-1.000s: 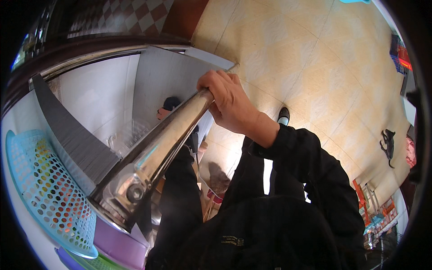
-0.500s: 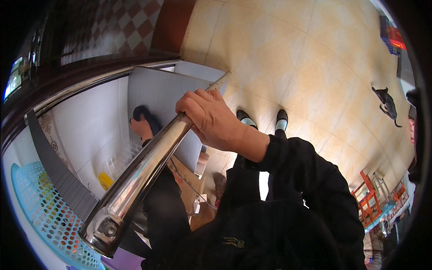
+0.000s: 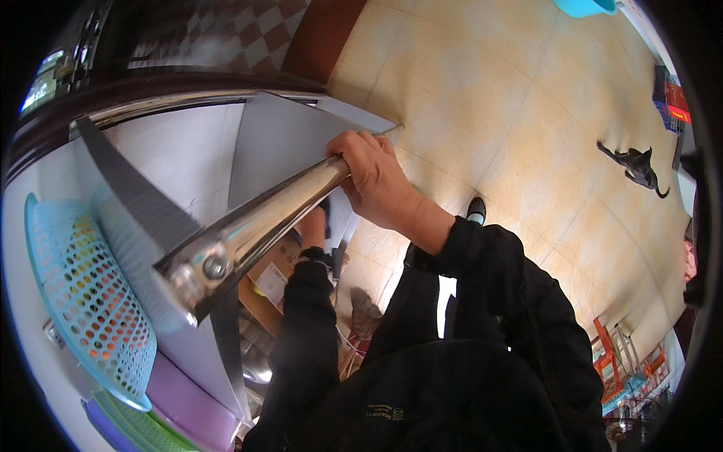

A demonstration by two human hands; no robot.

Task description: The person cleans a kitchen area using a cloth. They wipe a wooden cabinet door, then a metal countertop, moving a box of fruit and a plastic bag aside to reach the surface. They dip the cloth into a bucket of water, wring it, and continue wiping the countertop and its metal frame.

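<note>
My right hand [image 3: 369, 177] is wrapped round a shiny metal tube [image 3: 263, 218] that runs along the front of a shelf frame, with a bolt at its near end. Below the tube, my left hand [image 3: 311, 226] reaches in, its fingers mostly hidden by the tube. A dark cloth-like thing [image 3: 326, 215] shows beside it, partly covered, close to the grey panel [image 3: 279, 143] that divides the frame. An open cardboard box [image 3: 263, 297] sits beneath my left forearm.
A light blue perforated basket [image 3: 94, 294] holding colourful things hangs at the left, above purple and green basins [image 3: 192, 403]. A small black animal [image 3: 636, 167] is on the tiled floor [image 3: 482, 98] at right. Red-orange stools [image 3: 606, 354] stand lower right.
My left hand has drawn back toward me from the grey panel, the dark cloth-like thing with it. My right hand still grips the tube. The view has shifted, and the black animal has moved.
</note>
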